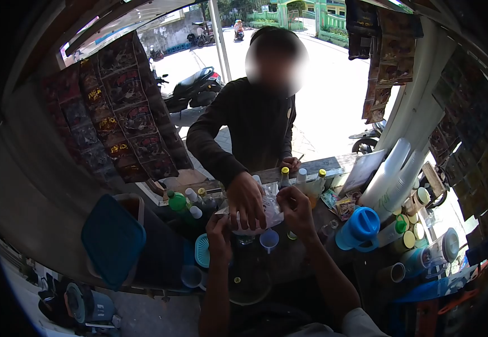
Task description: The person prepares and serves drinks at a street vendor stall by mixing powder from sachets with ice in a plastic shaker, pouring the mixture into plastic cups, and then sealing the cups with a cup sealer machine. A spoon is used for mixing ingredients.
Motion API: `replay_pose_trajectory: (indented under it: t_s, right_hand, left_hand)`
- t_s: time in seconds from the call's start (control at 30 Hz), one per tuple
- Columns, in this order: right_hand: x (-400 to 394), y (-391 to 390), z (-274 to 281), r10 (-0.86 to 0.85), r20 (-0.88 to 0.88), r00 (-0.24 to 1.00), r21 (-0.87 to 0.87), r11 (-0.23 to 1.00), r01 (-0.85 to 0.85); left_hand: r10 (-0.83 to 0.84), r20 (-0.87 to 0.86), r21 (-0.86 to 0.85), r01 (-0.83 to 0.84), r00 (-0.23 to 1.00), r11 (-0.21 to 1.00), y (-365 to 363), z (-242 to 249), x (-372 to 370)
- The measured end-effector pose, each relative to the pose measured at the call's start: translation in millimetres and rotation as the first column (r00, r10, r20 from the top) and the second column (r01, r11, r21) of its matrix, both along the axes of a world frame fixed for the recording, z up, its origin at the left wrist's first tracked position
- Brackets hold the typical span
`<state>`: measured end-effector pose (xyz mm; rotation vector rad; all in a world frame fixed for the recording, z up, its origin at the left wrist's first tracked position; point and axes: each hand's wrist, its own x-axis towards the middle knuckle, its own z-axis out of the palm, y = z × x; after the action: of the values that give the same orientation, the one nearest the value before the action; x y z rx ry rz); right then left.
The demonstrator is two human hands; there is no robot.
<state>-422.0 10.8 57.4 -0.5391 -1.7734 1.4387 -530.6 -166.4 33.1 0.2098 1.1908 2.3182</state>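
Note:
My left hand [218, 236] is closed at the left edge of a clear plastic bag [272, 211], pinching it. At the bag's right edge, my right hand [295, 206] is raised with its fingers pinched on the plastic. Between my hands, the hand [246, 196] of a person in a dark long-sleeved top [260, 121] reaches down over the bag, hiding part of it and its contents. A small blue funnel or cup [269, 240] is just below the bag. To the left of it lies a turquoise basket [203, 250].
Bottles stand on the counter, including a green one [177, 201] and a yellow-capped one [285, 177]. A blue pitcher [359, 227], stacked plastic cups [390, 180] and jars are at the right. A large container with a teal lid [113, 240] stands left. Sachet strips [123, 101] hang above.

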Motion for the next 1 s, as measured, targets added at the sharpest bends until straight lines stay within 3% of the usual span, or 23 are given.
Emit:
replay_pose_trajectory:
  t_s: [0.1,0.13,0.2,0.23,0.27,0.33,0.4,0.47,0.5,0.57,0.67,0.73,0.8,0.93,1.0]
  right_hand:
    - [-6.9,7.8,8.7,0.025,0.008,1.0,0.037,0.999,-0.026]
    - [-8.8,10.7,11.7,0.032,0.04,0.999,0.022,0.999,-0.033]
    - [-13.7,12.3,18.8,0.017,0.036,0.999,0.053,0.998,-0.019]
    - [-15.0,13.3,21.8,-0.003,0.031,1.0,0.08,0.997,0.0]
    - [-15.3,15.6,23.8,0.02,0.138,0.99,0.085,0.996,-0.032]
    - [-12.8,7.8,25.4,0.041,0.1,0.994,-0.043,0.998,-0.037]
    - [-16.7,9.9,15.0,0.01,0.151,0.988,-0.047,0.999,-0.003]
    - [-21.0,15.2,1.1,0.009,0.147,0.989,-0.019,1.0,-0.007]
    - [-20.1,16.2,4.4,0.015,0.132,0.991,-0.017,1.0,-0.013]
    - [-15.8,12.7,9.5,0.137,0.126,0.983,-0.208,0.972,-0.109]
    - [-11.0,8.0,17.5,0.16,0.12,0.98,-0.18,0.974,-0.137]
    - [-11.4,6.6,21.0,0.178,0.113,0.977,-0.154,0.975,-0.16]
    - [-15.5,7.7,22.0,0.235,0.05,0.971,-0.106,0.968,-0.229]
    - [-26.2,3.8,33.7,0.256,0.115,0.96,0.022,0.965,-0.26]
    - [-31.0,0.8,43.8,0.263,0.148,0.953,0.073,0.958,-0.276]
  left_hand:
    - [0.032,-0.3,-0.256,-0.113,0.953,0.96,6.1,14.5,1.6]
    - [0.035,-0.306,-0.244,-0.114,0.951,0.963,8.4,12.5,-2.0]
    - [0.011,-0.513,-0.479,-0.297,0.858,0.826,10.6,2.3,-9.3]
    - [-0.056,-0.659,-0.557,-0.436,0.75,0.707,11.0,-1.3,-13.3]
    - [-0.067,-0.661,-0.552,-0.423,0.748,0.718,11.4,-2.3,-16.5]
    - [-0.179,-0.638,-0.625,-0.368,0.749,0.689,16.0,-4.8,-20.1]
    - [-0.152,-0.635,-0.571,-0.328,0.757,0.753,22.7,-4.1,-18.5]
    - [-0.237,-0.685,-0.618,-0.378,0.688,0.69,20.9,3.2,-16.3]
    - [-0.204,-0.663,-0.586,-0.331,0.72,0.739,22.4,-5.5,-22.3]
    - [-0.225,-0.703,-0.585,-0.368,0.675,0.723,23.4,-11.2,-28.8]
    - [-0.216,-0.731,-0.555,-0.38,0.648,0.74,21.2,-3.1,-20.0]
    - [-0.251,-0.79,-0.534,-0.427,0.56,0.73,20.3,9.1,-14.8]
    - [-0.19,-0.944,-0.318,-0.6,0.268,0.734,22.0,14.8,-10.1]
    - [-0.233,-0.972,-0.195,-0.658,0.031,0.727,24.7,46.2,-5.9]
    - [-0.285,-0.957,-0.242,-0.692,0.055,0.68,27.6,50.5,-9.2]
